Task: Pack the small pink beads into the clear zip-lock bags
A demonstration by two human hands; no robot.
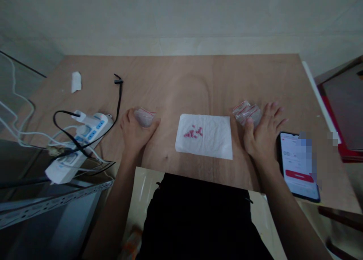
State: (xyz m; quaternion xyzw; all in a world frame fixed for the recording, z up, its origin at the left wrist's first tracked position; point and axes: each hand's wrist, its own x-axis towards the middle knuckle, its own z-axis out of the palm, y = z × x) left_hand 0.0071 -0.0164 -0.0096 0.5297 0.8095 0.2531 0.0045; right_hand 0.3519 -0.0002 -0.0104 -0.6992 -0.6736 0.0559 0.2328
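Observation:
My left hand [135,133] rests on the wooden table with its thumb held away from the fingers. Between thumb and fingers lies a small clear zip bag [145,117] with a red seal line, not visibly gripped. My right hand [262,135] is open, fingers spread, with a few similar zip bags [247,112] lying just left of its thumb and fingers. Midway between the hands a white paper napkin [215,137] lies flat. Several small pink-red pieces [193,132], like beads or pills, are clustered on its left half.
A white power strip [98,125] with tangled black and white cables is at the left edge. A phone [297,169] lies right of my right wrist. A white scrap [76,81] sits at the back left. Behind the table [170,78] stands a wall.

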